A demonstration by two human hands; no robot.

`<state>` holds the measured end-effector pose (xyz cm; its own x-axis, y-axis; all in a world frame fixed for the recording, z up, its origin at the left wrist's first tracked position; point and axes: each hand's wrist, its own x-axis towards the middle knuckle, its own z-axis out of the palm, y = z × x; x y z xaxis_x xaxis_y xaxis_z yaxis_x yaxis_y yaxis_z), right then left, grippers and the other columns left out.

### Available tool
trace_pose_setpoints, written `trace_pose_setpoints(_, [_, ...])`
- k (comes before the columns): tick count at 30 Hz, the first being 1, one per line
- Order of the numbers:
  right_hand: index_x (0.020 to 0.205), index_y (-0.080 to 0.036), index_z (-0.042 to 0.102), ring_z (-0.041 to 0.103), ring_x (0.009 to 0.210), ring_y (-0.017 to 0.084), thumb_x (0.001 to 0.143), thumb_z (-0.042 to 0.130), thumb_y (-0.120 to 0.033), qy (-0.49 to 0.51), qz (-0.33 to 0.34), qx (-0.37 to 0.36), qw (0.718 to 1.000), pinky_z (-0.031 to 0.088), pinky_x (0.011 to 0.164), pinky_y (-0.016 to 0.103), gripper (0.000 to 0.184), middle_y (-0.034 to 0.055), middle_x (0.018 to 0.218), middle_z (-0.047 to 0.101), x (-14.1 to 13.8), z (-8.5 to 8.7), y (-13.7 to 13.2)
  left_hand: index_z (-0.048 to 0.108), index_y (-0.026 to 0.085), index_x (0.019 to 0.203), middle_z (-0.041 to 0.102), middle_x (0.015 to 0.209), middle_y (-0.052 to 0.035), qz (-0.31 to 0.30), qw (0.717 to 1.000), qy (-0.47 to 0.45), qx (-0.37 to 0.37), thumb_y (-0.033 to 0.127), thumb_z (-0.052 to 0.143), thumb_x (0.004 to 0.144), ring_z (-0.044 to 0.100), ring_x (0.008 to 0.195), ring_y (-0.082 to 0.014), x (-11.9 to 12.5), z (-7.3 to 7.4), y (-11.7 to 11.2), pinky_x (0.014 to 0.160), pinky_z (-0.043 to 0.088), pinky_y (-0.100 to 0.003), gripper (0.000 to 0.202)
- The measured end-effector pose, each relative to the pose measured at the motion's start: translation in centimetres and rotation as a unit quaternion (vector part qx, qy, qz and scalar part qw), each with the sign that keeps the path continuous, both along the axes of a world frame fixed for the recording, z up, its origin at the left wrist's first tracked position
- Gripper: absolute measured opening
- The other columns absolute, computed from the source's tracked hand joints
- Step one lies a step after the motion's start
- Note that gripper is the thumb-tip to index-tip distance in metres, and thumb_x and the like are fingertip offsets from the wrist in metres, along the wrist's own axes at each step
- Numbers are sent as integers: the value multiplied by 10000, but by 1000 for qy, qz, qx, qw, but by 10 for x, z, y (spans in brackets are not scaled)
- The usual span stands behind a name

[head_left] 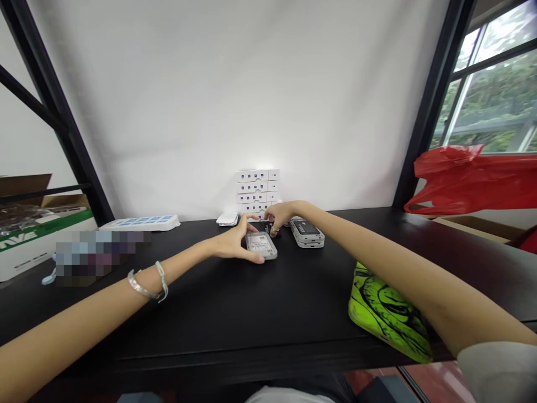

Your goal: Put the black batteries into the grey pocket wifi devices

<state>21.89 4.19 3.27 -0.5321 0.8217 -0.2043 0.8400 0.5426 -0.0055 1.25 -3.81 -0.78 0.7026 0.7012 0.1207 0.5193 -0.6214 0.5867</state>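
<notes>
While the left hand [232, 244] grips the near end of a grey handset [261, 245] lying flat mid-way across the black table [251, 313], I see the right hand [282, 215] pinching a small dark part [268, 227] at its far end. I judge the work part-way: this part is not yet let go, and the stacked handsets [307, 233] just beside lie untouched. The grey handset's long axis runs away from me, its far end leaning slightly left.
</notes>
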Motion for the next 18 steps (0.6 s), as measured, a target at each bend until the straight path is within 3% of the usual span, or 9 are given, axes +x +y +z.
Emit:
trace_pose_setpoints(3, [1113,-179,541,569,931,287,543,698,-501,6,20,27,999,455,712,355,673,102,1103,590,1,1,-10,132,295,1312,443,1262,-122,-53,998,-15,12,454,789,582,397,1235,-304,0,-6,-27,1048,276,-515,995])
trace_pose_setpoints(8, [1210,-134,460,490,1057,337,587,682,-492,71,55,124,988,415,852,425,752,151,1201,531,14,8,-51,80,298,1335,324,1338,-160,-25,997,-79,7,445,819,539,366,1258,-332,2,-18,-44,1019,317,-553,1096])
trace_pose_setpoints(13, [1194,-170,450,535,993,267,628,673,-547,171,106,64,977,448,799,359,715,112,1147,559,19,3,-93,-53,321,1380,250,1382,-167,-10,995,-102,-11,425,835,522,372,1262,-337,2,-20,-41,1035,298,-570,1238])
trace_pose_setpoints(18, [1129,-188,550,531,987,253,625,668,-603,168,133,3,977,440,794,343,664,89,1127,556,9,-9,-100,-84,331,1389,234,1388,-170,5,993,-120,-8,420,843,505,368,1257,-358,1,-21,-42,1013,321,-588,1284])
